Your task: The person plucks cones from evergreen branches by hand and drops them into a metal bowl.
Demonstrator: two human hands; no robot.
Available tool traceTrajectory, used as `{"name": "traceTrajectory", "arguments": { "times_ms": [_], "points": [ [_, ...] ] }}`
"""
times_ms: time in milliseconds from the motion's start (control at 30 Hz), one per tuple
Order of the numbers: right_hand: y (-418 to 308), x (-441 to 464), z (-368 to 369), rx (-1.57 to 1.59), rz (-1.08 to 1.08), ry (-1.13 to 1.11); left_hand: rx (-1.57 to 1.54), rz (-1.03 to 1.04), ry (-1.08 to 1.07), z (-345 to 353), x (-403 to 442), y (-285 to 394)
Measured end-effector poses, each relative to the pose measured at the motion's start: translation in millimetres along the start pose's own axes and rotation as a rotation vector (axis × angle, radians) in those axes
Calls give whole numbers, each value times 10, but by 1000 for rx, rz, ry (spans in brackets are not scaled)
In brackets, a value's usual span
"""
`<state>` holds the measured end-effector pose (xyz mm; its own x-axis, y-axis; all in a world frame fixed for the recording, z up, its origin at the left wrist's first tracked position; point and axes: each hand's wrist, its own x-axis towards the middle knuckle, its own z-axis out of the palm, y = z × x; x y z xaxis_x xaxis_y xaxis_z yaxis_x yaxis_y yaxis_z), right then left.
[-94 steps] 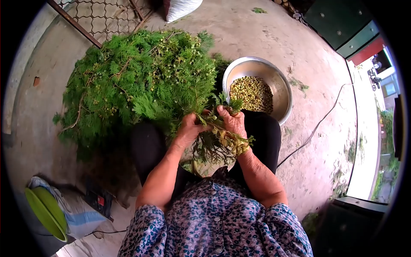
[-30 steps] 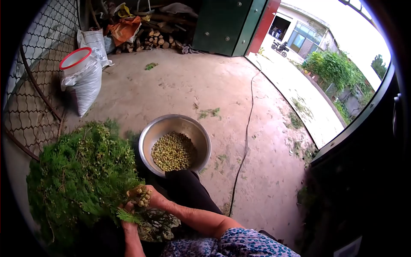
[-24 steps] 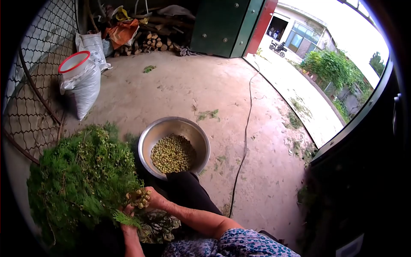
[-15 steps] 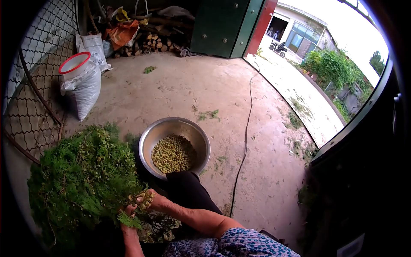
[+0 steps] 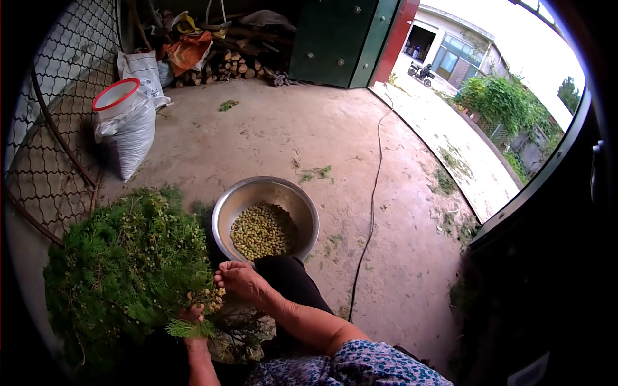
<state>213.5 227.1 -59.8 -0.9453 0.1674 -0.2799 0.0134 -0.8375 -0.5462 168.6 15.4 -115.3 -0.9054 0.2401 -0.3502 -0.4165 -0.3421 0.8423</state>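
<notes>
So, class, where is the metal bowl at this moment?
In the head view, the metal bowl sits on the floor near the middle, just right of the heap of green branches and beyond the person's right hand.

Shiny metal bowl (image 5: 308, 222), rough matt concrete floor (image 5: 257, 135).

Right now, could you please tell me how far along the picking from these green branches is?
It looks partly done: the metal bowl holds a layer of small round pieces. The left hand grips a sprig; whether the right hand holds anything, I cannot tell. What is left seems considerable, as the branch pile shows many similar pieces.
</notes>
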Motion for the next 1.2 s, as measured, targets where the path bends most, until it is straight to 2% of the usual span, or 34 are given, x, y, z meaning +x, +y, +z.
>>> {"name": "traceTrajectory", "arguments": {
  "times_ms": [67, 133, 167, 267, 300, 400, 433, 467, 500, 533, 567, 600, 633, 667, 733, 767, 867, 900, 933, 1000, 1133, 1200],
  "points": [
    [-199, 42, -3, 134, -197, 171, 17, 1, 83, 110, -39, 25],
    [-480, -3, 173, 431, -314, 232, 33, 1, 165, 162, -40, 55],
    [-548, 19, 146, 508, -331, 199, 9, -15, 163, 173, -37, 69],
    [-520, 24, 35, 446, -315, 111, -69, -56, 135, 117, 46, 31],
    [-522, -132, 228, 197, -295, 146, -123, -81, 111, 109, 76, 13],
    [-268, -347, 387, -372, -106, -99, -57, -26, 15, 148, 109, 2],
    [-226, -392, 443, -612, -120, -251, -53, -27, 15, 194, 103, 6],
    [-183, -419, 471, -850, -134, -407, -136, 20, -80, 284, 69, 24],
    [-63, -402, 458, -1007, -182, -414, -220, 68, -175, 336, 30, 33],
    [65, -382, 449, -1167, -233, -419, -218, 68, -175, 343, -11, 43],
    [127, -401, 490, -1239, -203, -378, -124, 100, -195, 342, -50, 61],
    [294, -351, 437, -1156, -340, -358, -30, 135, -213, 330, -68, 72],
    [443, -308, 379, -1177, -473, -313, 46, 220, -251, 275, -32, 9],
    [459, -331, 443, -1194, -607, -266, 45, 221, -249, 295, -22, 2],
    [397, -386, 495, -1242, -418, -155, 0, 179, -216, 350, -5, 2],
    [376, -374, 493, -1205, -406, -152, 104, 111, -207, 414, -106, 126],
    [308, -420, 553, -1121, -431, -123, 68, 58, -159, 566, -228, 235],
    [252, -463, 596, -1071, -394, -100, -106, -50, -159, 457, -136, 153],
    [223, -483, 617, -1021, -358, -76, -107, -49, -159, 409, -112, 105],
    [214, -447, 581, -1081, -444, -90, 55, 34, -145, 406, -126, 106],
    [140, -450, 588, -1127, -301, -80, 150, 192, -28, 552, -263, 250],
    [241, -377, 521, -1084, -460, -102, 666, 719, 104, 627, -288, 320]
  ]
}}
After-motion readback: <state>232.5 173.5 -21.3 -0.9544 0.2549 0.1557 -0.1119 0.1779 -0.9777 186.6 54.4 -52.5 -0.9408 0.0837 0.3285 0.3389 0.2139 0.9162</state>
